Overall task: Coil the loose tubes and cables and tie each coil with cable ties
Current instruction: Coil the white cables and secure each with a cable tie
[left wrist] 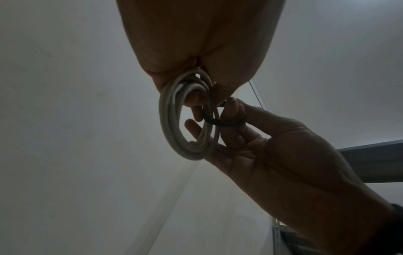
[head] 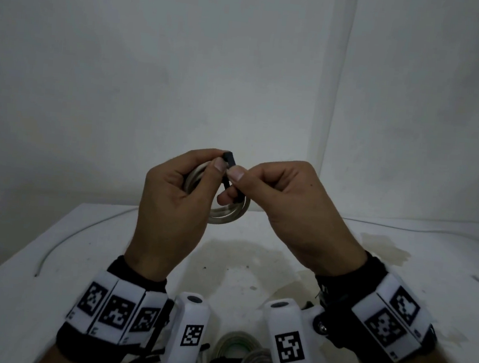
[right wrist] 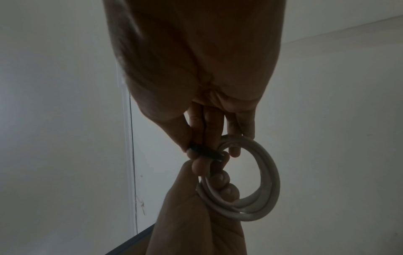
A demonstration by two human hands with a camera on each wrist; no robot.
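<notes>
A small coil of pale grey round cable [head: 230, 214], wound in several turns, hangs in the air above the white tabletop [head: 343, 250], between the two raised hands. A black flat cable tie [head: 231, 169] loops around one side of the coil, its long axis running up and toward the person. The left hand [head: 172, 201] curls its fingers through the coil and pinches the tie's upper end with the thumb; the right hand [head: 288, 203] pinches the tie just beside it, thumb tips almost touching. Both hands sit equally near, so the tightening pull seems to fall to the right hand. Finished bundles [head: 237, 354] lie near the table's close edge and a loose thin cable [head: 81, 233] curves at left. Square black-and-white coded markers cover the wristbands [head: 116, 307]; no readable writing shows.
</notes>
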